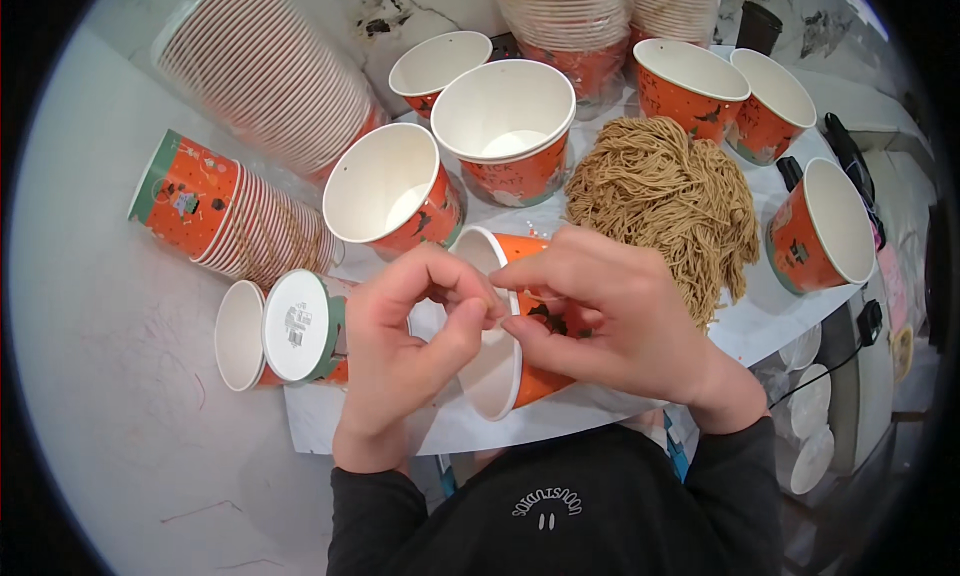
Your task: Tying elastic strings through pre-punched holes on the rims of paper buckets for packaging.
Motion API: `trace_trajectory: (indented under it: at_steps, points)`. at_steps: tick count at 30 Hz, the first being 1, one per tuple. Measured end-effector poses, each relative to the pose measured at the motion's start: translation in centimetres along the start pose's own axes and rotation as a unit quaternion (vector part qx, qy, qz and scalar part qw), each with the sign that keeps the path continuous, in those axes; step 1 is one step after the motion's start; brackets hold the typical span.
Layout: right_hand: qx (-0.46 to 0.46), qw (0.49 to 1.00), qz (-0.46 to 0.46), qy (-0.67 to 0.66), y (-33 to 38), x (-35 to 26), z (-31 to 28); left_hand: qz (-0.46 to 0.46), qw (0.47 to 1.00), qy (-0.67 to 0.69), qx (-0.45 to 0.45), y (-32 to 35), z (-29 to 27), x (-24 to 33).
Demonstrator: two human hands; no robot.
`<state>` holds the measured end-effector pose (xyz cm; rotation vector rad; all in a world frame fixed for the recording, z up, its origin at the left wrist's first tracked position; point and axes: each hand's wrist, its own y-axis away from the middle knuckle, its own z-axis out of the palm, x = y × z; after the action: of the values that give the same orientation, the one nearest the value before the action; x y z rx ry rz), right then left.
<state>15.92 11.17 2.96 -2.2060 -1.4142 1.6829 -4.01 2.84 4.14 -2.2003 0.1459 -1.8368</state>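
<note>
An orange paper bucket with a white inside lies tipped on its side in front of me, its mouth facing left. Over its rim both hands meet. Thumb and forefinger of my left hand are pinched together beside the bucket's mouth; whatever is between them is too small to make out. My right hand curls over the bucket's side, its thumb and forefinger closed close to the left fingertips. What the right fingertips hold is also unclear. A thick bundle of tan cord lies just beyond my right hand.
Several open orange buckets stand at the back, another bucket at right. Nested bucket stacks lie at left; one tipped bucket shows its white base. Wrapped stacks rise behind. White paper covers the work surface.
</note>
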Motion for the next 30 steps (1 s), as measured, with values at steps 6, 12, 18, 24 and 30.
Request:
trace_trajectory:
  at_steps: [6, 12, 18, 24, 30]
  points:
    - [-0.043, 0.993, -0.067, 0.087, -1.6, -0.6, -1.2, 0.084, 0.996, 0.032, -0.002, -0.5, -0.6, -0.5]
    - [-0.079, 0.994, 0.042, -0.068, -2.9, 2.0, -1.7, 0.115, 0.987, -0.100, -0.060, -3.1, -0.4, -2.2]
    - [-0.074, 0.979, 0.067, -0.179, -2.7, 3.2, -0.6, 0.100, 0.983, -0.127, -0.092, -3.3, -1.3, -2.3]
    - [0.028, 0.983, -0.173, -0.050, -4.3, 3.5, 1.5, -0.042, 0.985, 0.062, -0.158, -3.0, -2.3, -1.6]
    - [-0.016, 0.988, -0.065, -0.142, -5.3, 3.5, 2.4, -0.137, 0.965, 0.146, -0.172, -3.6, -4.0, -2.4]
